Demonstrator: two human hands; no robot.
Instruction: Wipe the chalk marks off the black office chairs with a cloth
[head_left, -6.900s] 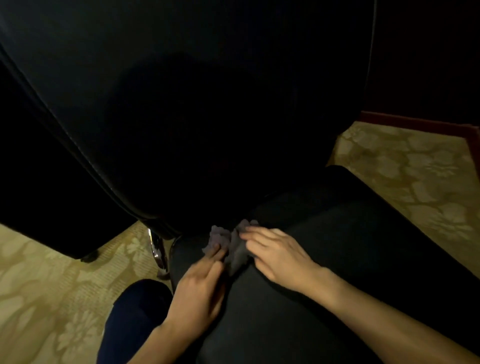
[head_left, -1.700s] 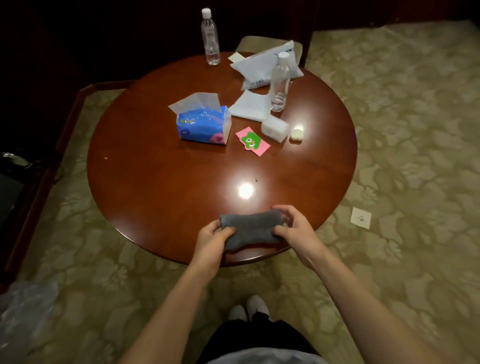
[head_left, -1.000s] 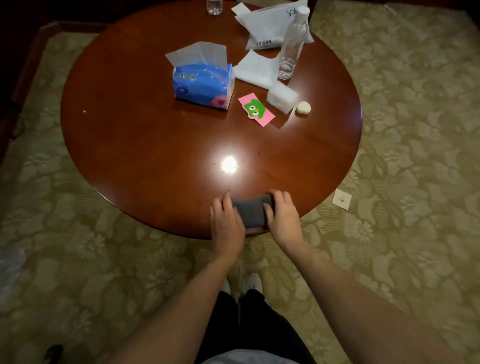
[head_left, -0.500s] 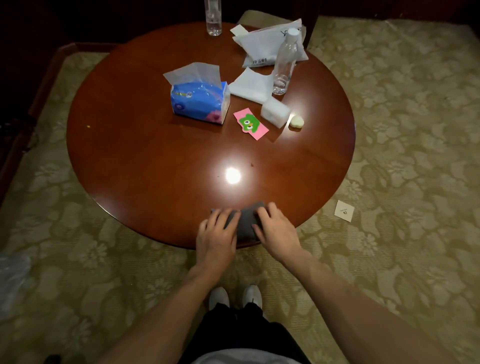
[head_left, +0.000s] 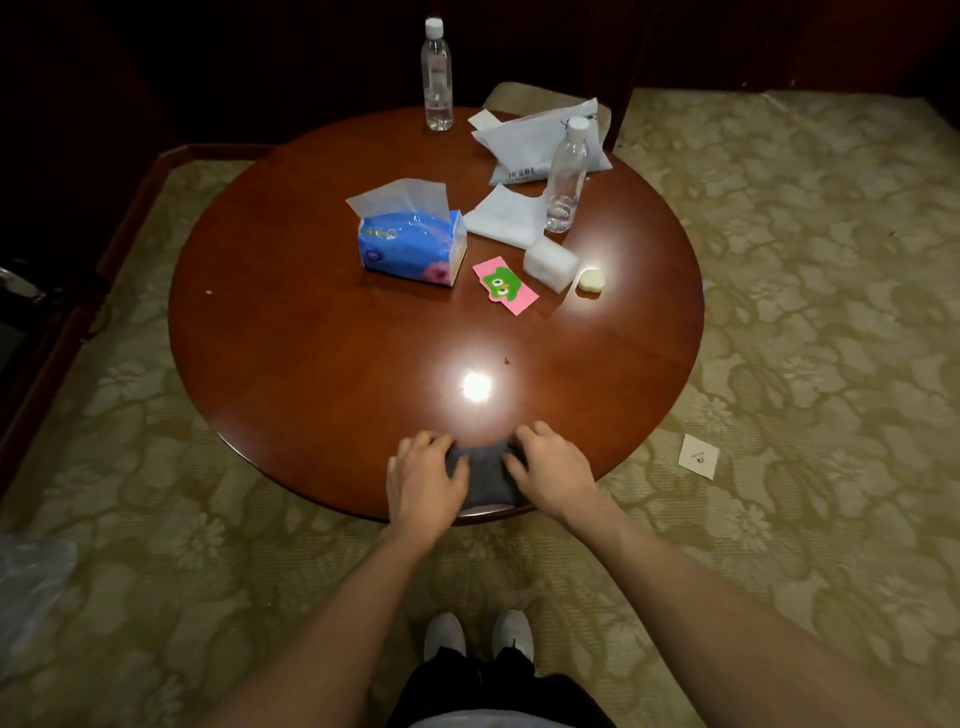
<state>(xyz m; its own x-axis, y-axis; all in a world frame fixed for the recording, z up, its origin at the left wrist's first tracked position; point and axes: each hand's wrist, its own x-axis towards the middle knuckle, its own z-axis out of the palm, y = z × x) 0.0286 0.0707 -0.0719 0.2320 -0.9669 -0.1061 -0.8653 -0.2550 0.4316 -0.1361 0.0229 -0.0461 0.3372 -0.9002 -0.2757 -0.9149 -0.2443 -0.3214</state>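
Head view: one grey cloth (head_left: 485, 475), folded, lay at the near edge of the round wooden table (head_left: 311, 364), lower centre of frame. It sat between the two hands. Left hand (head_left: 423, 480) covered its left side, fingers curled over the far left corner, thumb on top. Right hand (head_left: 553, 470) covered its right side, fingers bent over the far right corner. Both gripped the cloth against the tabletop; the middle strip of cloth was exposed between them.

Counts on the table, upper centre of frame: two clear bottles (head_left: 437, 78) (head_left: 566, 176), one blue tissue pack (head_left: 410, 247), one pink card (head_left: 505, 284) with a green figure, one white block (head_left: 550, 262), one small pale lump (head_left: 592, 280), one flat white sheet (head_left: 501, 215), one white pouch (head_left: 535, 137).

One white paper scrap (head_left: 698, 456) lay on the patterned carpet (head_left: 805, 312), right of the table. Two white shoes (head_left: 478, 634) showed at bottom centre.
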